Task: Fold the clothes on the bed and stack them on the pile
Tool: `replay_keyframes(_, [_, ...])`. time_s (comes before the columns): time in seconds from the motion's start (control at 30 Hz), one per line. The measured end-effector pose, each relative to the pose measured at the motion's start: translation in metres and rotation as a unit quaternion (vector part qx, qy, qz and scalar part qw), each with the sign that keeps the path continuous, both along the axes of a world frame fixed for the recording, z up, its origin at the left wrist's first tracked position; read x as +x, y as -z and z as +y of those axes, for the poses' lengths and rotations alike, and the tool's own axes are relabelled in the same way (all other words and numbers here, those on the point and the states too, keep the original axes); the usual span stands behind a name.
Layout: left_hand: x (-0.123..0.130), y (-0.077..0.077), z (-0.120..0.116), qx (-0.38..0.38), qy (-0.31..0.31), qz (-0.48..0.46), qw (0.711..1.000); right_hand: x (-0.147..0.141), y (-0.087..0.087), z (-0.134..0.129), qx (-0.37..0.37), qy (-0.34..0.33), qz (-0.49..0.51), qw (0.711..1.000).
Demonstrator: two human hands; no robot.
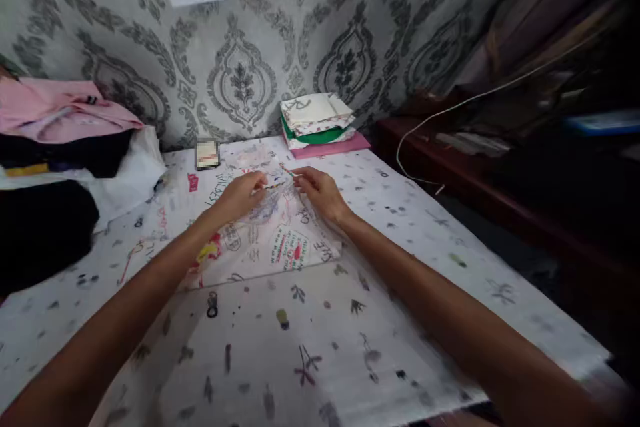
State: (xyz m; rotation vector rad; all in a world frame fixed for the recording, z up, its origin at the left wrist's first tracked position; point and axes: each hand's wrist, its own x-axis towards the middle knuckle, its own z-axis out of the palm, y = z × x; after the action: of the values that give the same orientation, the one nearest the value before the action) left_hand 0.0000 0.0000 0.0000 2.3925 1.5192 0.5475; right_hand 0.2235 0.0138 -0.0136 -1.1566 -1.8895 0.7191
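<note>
A white cloth (260,257) printed with colourful words and drawings lies on the table, probably a folded garment, with a straight lower edge. At its upper part, my left hand (244,195) has its fingers curled and closed on the fabric. My right hand (321,195) faces it from the other side, thumb and fingers pinched together at the cloth. Between the two hands, the material looks bunched, with a thin coloured line along it. Blur hides exactly which edge the fingertips hold.
The tabletop (320,320) has a white patterned cover. A stack of folded cloths (320,123) stands at the back, and a small box (207,155) left of it. Piled garments (65,120) lie at left. A white cable (465,101) hangs over dark furniture (450,173) at right.
</note>
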Motion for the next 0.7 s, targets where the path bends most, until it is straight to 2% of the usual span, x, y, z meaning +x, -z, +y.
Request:
replay_keyframes(0.07, [0.021, 0.007, -0.001, 0.024, 0.012, 0.012, 1.000, 0.012, -0.007, -0.023, 0.043, -0.005, -0.033, 0.999])
replay_keyframes(0.17, [0.047, 0.020, -0.002, 0.046, 0.009, 0.040, 0.998, 0.030, -0.012, -0.064, 0.059, 0.017, -0.107, 0.992])
replay_keyframes(0.33, [0.064, 0.043, -0.002, 0.068, -0.019, 0.063, 0.996, 0.051, 0.000, -0.124, -0.012, 0.061, -0.190, 0.980])
replay_keyframes(0.4, [0.064, 0.048, -0.002, 0.077, -0.021, 0.056, 0.995, 0.054, 0.006, -0.134, -0.019, 0.066, -0.191, 0.979])
replay_keyframes(0.5, [0.061, 0.051, 0.000, 0.081, -0.019, 0.047, 0.995, 0.056, 0.011, -0.136, -0.042, 0.075, -0.186, 0.979])
replay_keyframes(0.7, [0.061, 0.055, 0.007, 0.081, -0.029, 0.049, 0.995, 0.059, 0.006, -0.130, -0.103, 0.096, -0.208, 0.968])
